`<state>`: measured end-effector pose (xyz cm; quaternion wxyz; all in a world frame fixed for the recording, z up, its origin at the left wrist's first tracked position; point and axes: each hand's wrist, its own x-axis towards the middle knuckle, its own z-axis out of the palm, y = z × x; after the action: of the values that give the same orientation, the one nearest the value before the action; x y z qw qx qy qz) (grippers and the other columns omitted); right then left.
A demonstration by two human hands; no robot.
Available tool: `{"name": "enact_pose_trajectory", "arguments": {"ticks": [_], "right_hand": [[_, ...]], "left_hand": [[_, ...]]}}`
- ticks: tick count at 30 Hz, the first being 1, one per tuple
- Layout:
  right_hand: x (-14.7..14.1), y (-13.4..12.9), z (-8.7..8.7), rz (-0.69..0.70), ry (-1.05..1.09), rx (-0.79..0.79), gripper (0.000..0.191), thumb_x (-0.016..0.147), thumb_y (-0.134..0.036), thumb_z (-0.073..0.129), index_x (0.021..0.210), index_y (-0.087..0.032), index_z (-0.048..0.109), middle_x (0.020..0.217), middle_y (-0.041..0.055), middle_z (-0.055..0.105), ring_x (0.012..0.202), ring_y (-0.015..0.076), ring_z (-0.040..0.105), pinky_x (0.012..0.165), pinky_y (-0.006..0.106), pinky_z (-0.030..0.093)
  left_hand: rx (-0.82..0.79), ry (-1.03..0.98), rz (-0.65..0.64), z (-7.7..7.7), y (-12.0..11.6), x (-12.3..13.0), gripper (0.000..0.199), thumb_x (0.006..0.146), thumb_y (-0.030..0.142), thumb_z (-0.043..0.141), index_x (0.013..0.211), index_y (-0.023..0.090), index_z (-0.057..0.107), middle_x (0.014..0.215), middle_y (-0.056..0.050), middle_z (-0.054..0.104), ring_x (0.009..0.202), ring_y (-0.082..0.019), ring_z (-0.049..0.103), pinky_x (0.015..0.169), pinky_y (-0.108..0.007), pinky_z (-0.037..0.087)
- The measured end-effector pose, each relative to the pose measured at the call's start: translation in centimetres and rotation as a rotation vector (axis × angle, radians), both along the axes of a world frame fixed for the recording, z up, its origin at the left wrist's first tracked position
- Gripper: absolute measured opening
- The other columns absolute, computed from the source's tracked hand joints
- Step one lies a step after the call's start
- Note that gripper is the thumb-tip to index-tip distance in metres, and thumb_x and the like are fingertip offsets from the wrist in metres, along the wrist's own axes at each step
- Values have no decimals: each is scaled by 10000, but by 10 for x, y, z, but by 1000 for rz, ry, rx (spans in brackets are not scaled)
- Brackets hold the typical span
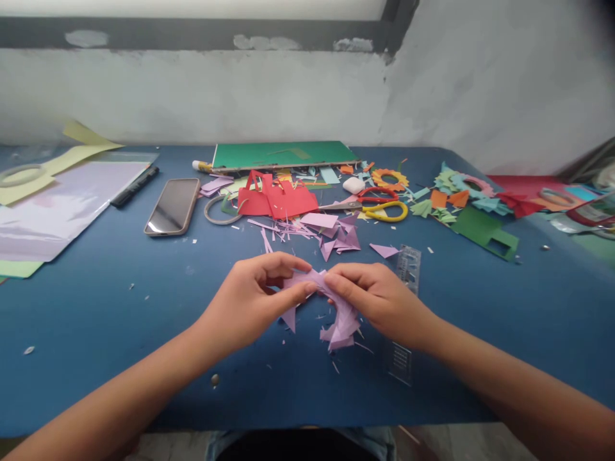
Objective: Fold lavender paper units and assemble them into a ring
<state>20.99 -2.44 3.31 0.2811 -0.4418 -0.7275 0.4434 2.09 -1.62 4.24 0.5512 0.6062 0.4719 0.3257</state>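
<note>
Between both hands is a curved chain of folded purple paper (344, 320), held above the blue table near its front. My left hand (259, 288) pinches the chain's left part between thumb and fingers, and a pointed purple end hangs below it. My right hand (379, 294) is closed on the chain near its top, with the layered part curving down beside the fingers. The two hands' fingertips nearly meet. A clear ruler (401, 363) lies partly under my right hand and forearm. Purple paper pieces (348, 237) and thin strips lie just beyond the hands.
Behind the hands lie scissors (384, 208), red paper (278, 197), a tape roll (221, 210), an eraser (353, 185) and a green board (283, 154). A phone (173, 206), a marker (135, 186) and paper sheets (62, 205) are left. Folded paper rings (464, 186) lie right.
</note>
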Motion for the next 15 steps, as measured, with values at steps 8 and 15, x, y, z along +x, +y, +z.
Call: {"name": "enact_pose_trajectory", "arguments": {"ticks": [8, 15], "right_hand": [[2, 1, 4, 85, -119, -36, 363, 921, -380, 373, 754, -154, 603, 611, -16, 509, 543, 89, 428, 492, 217, 297], [6, 4, 9, 132, -109, -35, 346, 921, -358, 379, 732, -151, 582, 607, -22, 497, 528, 80, 414, 480, 200, 304]], "left_hand": [[-231, -79, -151, -1, 7, -3, 136, 743, 270, 674, 830, 178, 724, 665, 7, 677, 609, -84, 592, 555, -142, 463], [-249, -33, -170, 5, 7, -6, 179, 734, 289, 686, 891, 212, 729, 695, 5, 703, 638, -100, 604, 564, -153, 469]]}}
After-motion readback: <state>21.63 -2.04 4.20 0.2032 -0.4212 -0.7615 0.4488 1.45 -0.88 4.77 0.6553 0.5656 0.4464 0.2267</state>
